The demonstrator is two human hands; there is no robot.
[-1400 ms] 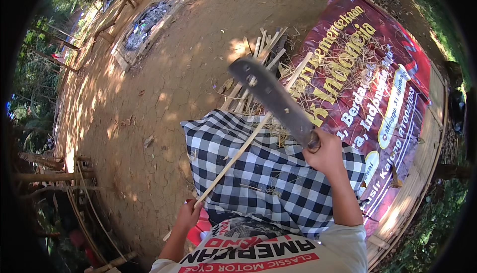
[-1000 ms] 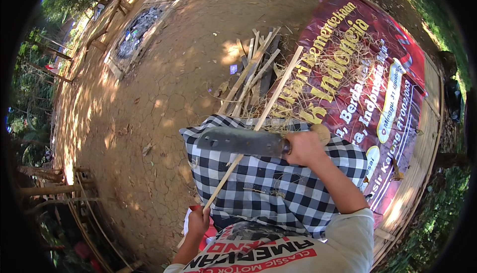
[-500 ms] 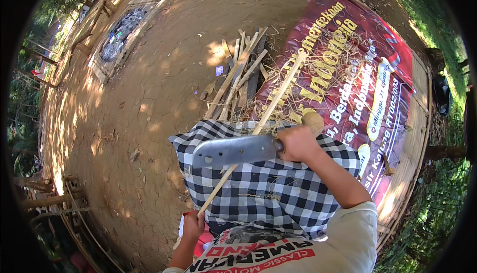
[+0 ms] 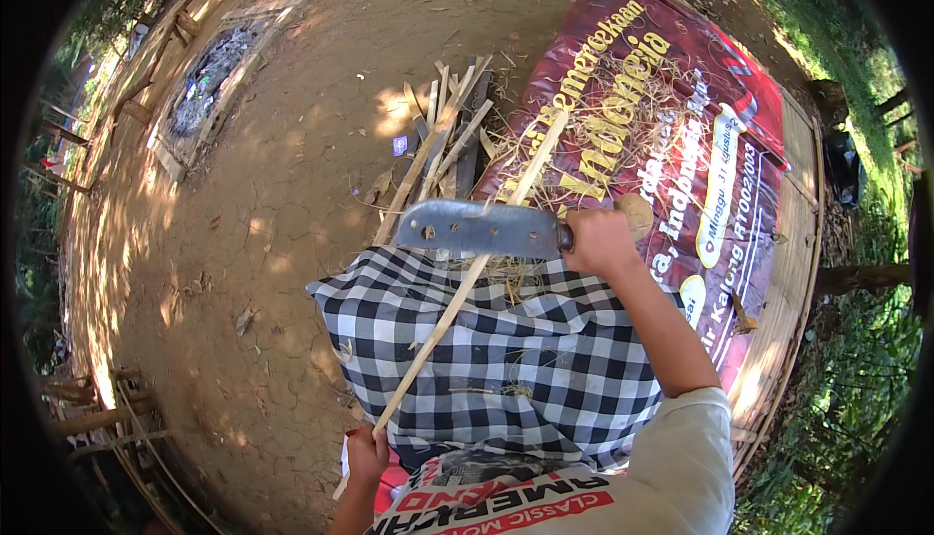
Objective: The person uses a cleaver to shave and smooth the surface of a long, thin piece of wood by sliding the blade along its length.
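My right hand point(image 4: 601, 241) is closed round the handle of a broad cleaver point(image 4: 482, 230), whose blade points left and has several holes. The blade lies across a long, pale bamboo strip point(image 4: 433, 340), seemingly touching it. Low at the left, my left hand point(image 4: 366, 453) grips the strip's near end. From there the strip slants up and right, its far end over the banner point(image 4: 671, 243). A black-and-white checked cloth point(image 4: 418, 316) covers my lap beneath it. Thin shavings point(image 4: 623, 126) are scattered over the maroon banner.
Split bamboo pieces point(image 4: 443, 141) lie piled on the dirt ground point(image 4: 243, 253) ahead. A wood-framed ash pit point(image 4: 209, 88) is at the far left. The banner covers a bamboo platform point(image 4: 793, 272) on the right. A rounded tan object point(image 4: 634, 216) shows beyond my right hand.
My right hand has pushed the cleaver forward along the strip, away from me. My left hand still grips the near end. The whole view has shifted slightly.
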